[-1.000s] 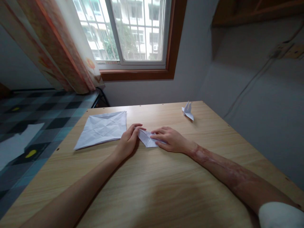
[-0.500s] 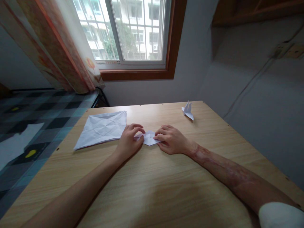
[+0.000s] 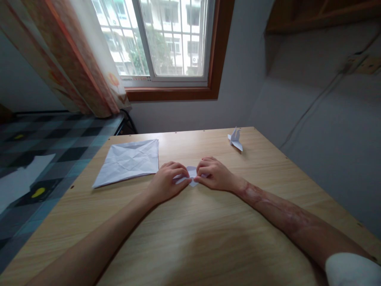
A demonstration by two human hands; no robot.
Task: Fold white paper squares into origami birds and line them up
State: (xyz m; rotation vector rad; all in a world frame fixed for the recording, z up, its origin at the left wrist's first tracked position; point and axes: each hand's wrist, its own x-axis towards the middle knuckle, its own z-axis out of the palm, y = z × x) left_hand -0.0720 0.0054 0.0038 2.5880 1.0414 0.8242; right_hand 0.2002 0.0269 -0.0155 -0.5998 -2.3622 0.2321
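Paper [image 3: 191,171] is white; table [image 3: 178,226], tan-grained; cloth [image 3: 64,143], checked blue and black.

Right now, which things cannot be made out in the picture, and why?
Head view:
Folded paper: both sides partly covered by the left hand and right hand.
Loose paper: one end cut off by the left edge.
Wall socket: details too small and blurred.

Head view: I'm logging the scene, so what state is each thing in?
Small paper: folded, between both hands.
Left hand: thumb and fingers pinching the small paper.
Right hand: likewise, on its other side.
Big paper: creased, lying flat.
Paper figure: folded, pointed parts upright.
Loose paper: lying flat.
Curtain: gathered to one side.
Window: open or shut unclear.
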